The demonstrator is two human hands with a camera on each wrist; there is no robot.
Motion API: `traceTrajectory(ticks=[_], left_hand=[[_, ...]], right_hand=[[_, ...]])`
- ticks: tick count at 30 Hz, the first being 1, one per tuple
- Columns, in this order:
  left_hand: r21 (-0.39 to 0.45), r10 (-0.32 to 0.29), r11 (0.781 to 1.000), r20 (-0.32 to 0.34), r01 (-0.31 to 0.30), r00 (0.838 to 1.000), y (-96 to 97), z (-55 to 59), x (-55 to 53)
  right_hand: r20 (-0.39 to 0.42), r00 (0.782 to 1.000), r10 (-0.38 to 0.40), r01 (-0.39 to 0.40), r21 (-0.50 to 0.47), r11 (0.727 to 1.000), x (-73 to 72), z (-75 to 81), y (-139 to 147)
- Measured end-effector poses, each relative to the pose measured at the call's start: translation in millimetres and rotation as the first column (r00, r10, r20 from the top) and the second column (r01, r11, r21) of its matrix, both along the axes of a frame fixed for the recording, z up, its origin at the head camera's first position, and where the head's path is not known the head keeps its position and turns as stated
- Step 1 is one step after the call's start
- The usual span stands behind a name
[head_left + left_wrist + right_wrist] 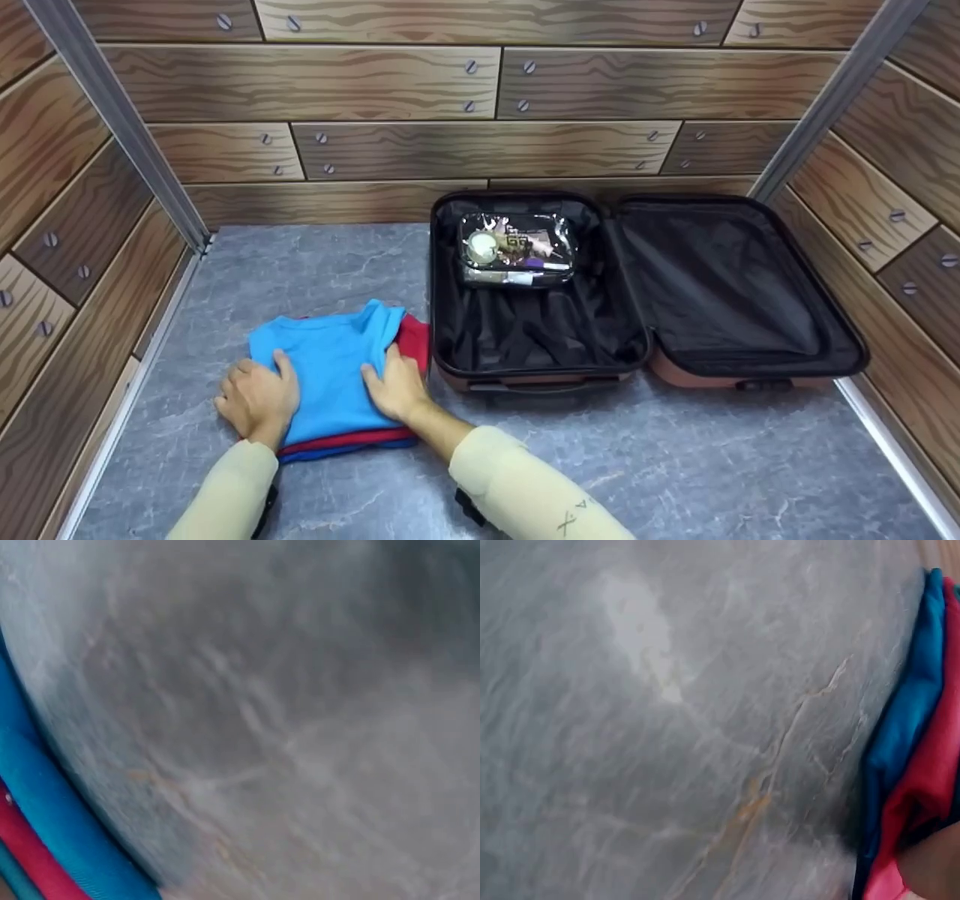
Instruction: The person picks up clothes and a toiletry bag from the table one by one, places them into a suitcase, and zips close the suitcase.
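Observation:
A light blue T-shirt (330,375) lies folded on top of a small pile, with a red garment (415,341) showing at its right side and front edge. Below that, a darker blue garment (349,451) peeks out at the front. My left hand (259,397) rests at the pile's left edge, thumb lying along the light blue cloth. On the right side, my right hand (395,384) touches the shirt, its thumb on the cloth and its fingertips beside a raised, creased fold. The wrist views catch only the pile's layered edges, red cloth (930,765) among them.
An open black-lined suitcase (540,371) lies just right of the pile, its lid (727,292) folded out to the right. Inside the suitcase sits a clear pouch (517,251) of small items. Wood-patterned walls (480,82) enclose the grey marbled surface (315,259).

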State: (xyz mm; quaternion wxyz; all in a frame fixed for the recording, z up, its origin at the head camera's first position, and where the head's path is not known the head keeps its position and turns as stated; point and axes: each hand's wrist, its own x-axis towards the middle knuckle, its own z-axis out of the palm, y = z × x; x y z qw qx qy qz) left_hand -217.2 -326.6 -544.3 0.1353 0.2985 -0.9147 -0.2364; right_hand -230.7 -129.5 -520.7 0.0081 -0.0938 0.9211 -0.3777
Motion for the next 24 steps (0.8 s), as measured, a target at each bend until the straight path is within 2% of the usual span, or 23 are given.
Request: traceTrajectory(ticks=[3, 7, 12, 16, 20, 24], left_hand=[[-0.011, 0.004, 1.000, -0.033, -0.005, 0.999, -2.3, 2.4, -0.8], [-0.018, 0.009, 1.000, -0.093, -0.011, 0.996, -3.7, 1.4, 2.7], [-0.001, -0.025, 1.000, -0.190, 0.026, 0.981, -2.8, 0.7, 3.9], [-0.009, -0.042, 0.999, -0.229, 0.041, 0.972, -1.9, 1.9, 3.8], [-0.018, -0.043, 0.999, -0.240, 0.040, 0.970, -0.9, 2.1, 3.7], [-0.031, -0.050, 0.999, -0.234, 0.044, 0.971, 2.2, 0.1, 3.0]], right_hand=[[-0.005, 1.000, 0.030, -0.030, 0.003, 1.000, -2.8, 0.7, -0.4], [-0.027, 0.994, 0.105, -0.104, 0.052, 0.993, 0.1, -1.3, 0.2], [-0.067, 0.985, 0.156, -0.149, 0.107, 0.983, 3.0, -4.8, 2.3], [-0.104, 0.978, 0.180, -0.166, 0.128, 0.978, 3.5, -5.4, 3.7], [-0.092, 0.984, 0.151, -0.148, 0.039, 0.988, 3.4, -4.5, 5.6], [-0.066, 0.996, 0.057, -0.062, -0.083, 0.995, -0.2, -1.5, 10.0]])
